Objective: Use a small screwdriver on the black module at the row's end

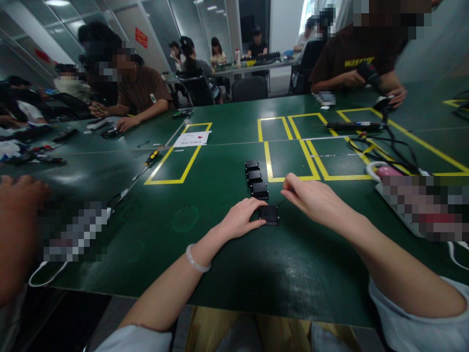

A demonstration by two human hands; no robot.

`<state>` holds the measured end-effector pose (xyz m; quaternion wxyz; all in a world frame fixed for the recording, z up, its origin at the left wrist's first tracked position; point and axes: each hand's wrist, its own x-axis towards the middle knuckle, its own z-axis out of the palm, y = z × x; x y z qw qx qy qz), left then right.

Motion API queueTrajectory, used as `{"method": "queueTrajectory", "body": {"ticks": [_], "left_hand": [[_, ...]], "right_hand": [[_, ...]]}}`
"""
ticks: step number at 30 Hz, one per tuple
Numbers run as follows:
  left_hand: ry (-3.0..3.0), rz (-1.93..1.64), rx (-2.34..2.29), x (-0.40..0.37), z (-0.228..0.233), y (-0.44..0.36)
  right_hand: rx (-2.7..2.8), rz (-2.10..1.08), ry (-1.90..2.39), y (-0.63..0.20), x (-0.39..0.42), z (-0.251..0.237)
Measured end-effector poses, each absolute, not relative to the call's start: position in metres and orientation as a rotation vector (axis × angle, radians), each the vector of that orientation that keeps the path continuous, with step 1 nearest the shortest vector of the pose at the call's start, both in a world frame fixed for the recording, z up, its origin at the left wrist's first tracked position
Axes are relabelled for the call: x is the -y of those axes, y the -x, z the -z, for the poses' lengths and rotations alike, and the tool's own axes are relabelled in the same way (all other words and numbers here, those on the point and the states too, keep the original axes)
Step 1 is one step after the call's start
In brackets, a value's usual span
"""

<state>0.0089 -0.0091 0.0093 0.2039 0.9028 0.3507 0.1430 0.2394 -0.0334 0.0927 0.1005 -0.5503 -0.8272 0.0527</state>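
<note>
On the green table, a small black square block [269, 215] with shiny corner spots lies flat. My left hand [242, 216] grips its left side between thumb and fingers. Just right of the block, my right hand [304, 190] is closed in a pinch around a thin dark tool [282, 201], perhaps a hex key. The tool's tip reaches down to the block's upper right corner; whether it touches is too small to tell. Beyond the held block, several similar black blocks [254, 177] stand in a short row.
Power strips stand left [78, 232] and right [414, 210]. Yellow tape rectangles [293, 179] mark the table [220, 264]. Black cables [397, 144] lie far right; a screwdriver [152, 156] and paper sheet [192, 139] are left. Co-workers sit across, and another person's arm [18, 234] is at left.
</note>
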Motion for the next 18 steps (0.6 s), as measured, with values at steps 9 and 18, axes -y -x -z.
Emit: {"method": "queueTrajectory", "body": {"ticks": [9, 18], "left_hand": [[-2.517, -0.411, -0.976, 0.0088, -0.0081, -0.0088], [-2.526, -0.407, -0.977, 0.0088, -0.0080, -0.0090]], "right_hand": [[2.464, -0.288, 1.495, -0.2443, 0.0333, -0.0952], [2.457, -0.137, 1.583, -0.2419, 0.0332, -0.0908]]}}
